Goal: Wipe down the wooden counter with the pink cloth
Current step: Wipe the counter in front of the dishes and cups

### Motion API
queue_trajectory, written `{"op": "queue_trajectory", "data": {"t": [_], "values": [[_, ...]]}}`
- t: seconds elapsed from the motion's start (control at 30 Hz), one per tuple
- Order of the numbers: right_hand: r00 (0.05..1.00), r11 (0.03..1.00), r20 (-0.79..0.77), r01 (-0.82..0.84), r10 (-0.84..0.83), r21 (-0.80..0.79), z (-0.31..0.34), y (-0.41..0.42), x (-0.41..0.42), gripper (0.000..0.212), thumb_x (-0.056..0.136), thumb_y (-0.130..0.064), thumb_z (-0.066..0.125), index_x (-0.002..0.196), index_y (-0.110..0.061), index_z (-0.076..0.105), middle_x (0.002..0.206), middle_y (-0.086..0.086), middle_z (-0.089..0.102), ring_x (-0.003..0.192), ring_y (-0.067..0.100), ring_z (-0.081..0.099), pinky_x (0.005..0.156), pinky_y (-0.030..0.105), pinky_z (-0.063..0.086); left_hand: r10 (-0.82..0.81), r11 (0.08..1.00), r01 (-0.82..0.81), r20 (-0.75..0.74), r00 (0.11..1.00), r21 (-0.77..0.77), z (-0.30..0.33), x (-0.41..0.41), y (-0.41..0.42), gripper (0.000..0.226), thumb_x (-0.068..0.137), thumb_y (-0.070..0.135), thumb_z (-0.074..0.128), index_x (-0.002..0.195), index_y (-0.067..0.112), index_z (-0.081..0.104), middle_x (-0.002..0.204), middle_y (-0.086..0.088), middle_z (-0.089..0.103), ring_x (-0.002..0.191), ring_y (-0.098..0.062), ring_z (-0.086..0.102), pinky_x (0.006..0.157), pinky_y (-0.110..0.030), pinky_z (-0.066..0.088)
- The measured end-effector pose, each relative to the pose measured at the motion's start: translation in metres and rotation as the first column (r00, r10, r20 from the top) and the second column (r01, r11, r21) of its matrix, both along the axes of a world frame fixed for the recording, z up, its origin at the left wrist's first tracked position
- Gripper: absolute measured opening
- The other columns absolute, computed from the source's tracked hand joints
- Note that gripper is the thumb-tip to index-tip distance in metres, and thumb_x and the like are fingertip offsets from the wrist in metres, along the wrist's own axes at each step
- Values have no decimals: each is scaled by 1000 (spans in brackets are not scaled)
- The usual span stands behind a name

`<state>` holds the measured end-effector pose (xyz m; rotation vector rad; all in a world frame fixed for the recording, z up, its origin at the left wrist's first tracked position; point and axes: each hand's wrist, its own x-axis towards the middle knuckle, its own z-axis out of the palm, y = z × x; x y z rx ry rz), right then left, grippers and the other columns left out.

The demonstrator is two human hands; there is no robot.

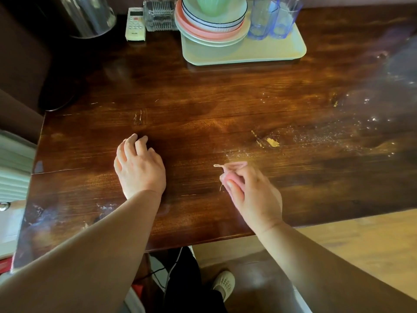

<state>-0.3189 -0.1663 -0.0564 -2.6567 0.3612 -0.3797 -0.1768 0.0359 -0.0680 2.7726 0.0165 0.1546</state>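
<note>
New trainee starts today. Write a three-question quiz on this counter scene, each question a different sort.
1. True or false: the left hand holds the pink cloth.
2. Multiple choice: the two blue glasses stand on (A) the bare wooden counter, (B) the pale tray, (C) the stacked plates.
3. Fill in: pale crumbs and specks lie on the counter to the ____ of the right hand.

Key: 1 false, the right hand holds it; 2 B; 3 right.

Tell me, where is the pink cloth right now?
In the head view, the pink cloth is bunched in the right hand, low on the wooden counter near its front edge, right of the left hand.
</note>
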Motion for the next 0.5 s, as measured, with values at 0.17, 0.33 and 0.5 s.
{"op": "queue_trajectory", "data": {"t": [0.17,0.33,0.5], "values": [[981,977,-71,-189,182,-96,-3,-9,4,34,100,-49,46,96,-20,63,92,-9,67,70,12,64,50,21,39,4,1000,-4,12,1000,-3,-3,1,-1,38,103,27,37,138,16,48,149,-6,40,142,-26,28,118,-47,24],[995,1000,-98,-1,-1,-17,0,-2,54,33,102,-52,43,119,-27,58,109,-9,66,87,14,65,63,32,55,13,1000,-13,35,999,4,-6,2,0,38,102,27,39,137,16,49,147,-5,43,140,-26,30,116,-47,26],[971,974,-121,-217,208,-64,-2,5,12,29,100,-47,48,100,-21,61,92,-8,65,73,13,63,52,21,35,0,1000,0,20,1000,15,-7,3,1,39,103,27,37,138,16,48,148,-5,41,141,-26,29,117,-48,26]]}}
